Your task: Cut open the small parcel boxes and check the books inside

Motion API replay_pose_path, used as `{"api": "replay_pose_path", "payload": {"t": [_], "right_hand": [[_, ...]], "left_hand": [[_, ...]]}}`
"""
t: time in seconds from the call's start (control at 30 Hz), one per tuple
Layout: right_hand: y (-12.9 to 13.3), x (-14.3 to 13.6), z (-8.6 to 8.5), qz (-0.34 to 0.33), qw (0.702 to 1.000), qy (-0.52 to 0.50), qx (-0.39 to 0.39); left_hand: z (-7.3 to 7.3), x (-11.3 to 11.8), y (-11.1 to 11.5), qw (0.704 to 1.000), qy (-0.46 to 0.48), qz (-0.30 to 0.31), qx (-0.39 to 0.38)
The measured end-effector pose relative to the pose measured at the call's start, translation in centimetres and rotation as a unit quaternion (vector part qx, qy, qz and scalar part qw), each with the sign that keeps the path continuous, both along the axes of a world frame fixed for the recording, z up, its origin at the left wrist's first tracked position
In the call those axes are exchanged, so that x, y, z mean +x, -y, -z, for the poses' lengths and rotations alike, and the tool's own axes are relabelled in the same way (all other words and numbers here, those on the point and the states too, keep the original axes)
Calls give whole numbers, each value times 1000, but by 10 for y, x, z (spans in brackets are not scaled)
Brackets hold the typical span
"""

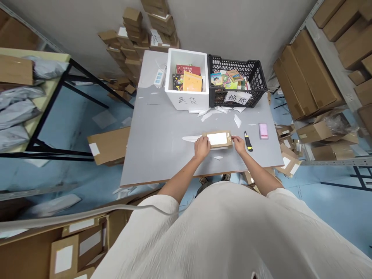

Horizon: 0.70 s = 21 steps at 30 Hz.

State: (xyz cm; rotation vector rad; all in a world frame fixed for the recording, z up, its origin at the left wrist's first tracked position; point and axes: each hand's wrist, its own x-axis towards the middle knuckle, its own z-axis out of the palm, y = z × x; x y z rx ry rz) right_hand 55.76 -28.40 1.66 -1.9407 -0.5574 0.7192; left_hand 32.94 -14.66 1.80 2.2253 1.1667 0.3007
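A small cardboard box with a white label on top and clear tape at its right end lies on the grey table. My left hand is closed around the box's left end. At the right end, the fingers of my right hand are pinched together at the taped edge; whether they grip tape or cardboard is too small to tell. Just right of that hand lies a black and yellow box cutter. A pink phone-like item rests farther right. A white paper strip sticks out left of the box.
At the table's back stand a white foam bin and a black plastic crate, both holding books. Torn paper scraps lie before them. A power strip is at the back left. Cardboard boxes and shelves surround the grey table.
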Motion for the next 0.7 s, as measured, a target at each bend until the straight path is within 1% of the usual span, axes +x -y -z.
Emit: {"api": "replay_pose_path", "payload": {"t": [0.07,0.1,0.2,0.27,0.33,0.4,0.47,0.6,0.7], "right_hand": [[-8,-12,-9,-24,999,21,24],[-13,-20,-13,-37,998,34,35],[-30,-48,-25,-87,992,63,62],[-41,-68,-31,-120,987,73,78],[-51,-85,-36,-148,982,85,85],[-58,-97,-38,-170,976,108,77],[-61,-105,-38,-174,973,140,53],[-63,-116,-33,-121,977,176,-10],[-65,-125,-30,-113,982,150,-13]], "left_hand": [[-8,-4,-4,998,37,-33,-28],[-13,-6,-5,996,66,-38,-40],[-31,-11,-4,986,154,-21,-59],[-42,-14,-3,983,172,-25,-65],[-48,-21,-5,981,176,-38,-66],[-50,-32,-9,980,176,-57,-68],[-47,-49,-15,979,175,-76,-72],[-38,-85,-28,976,176,-103,-82],[-32,-104,-33,972,179,-120,-94]]}}
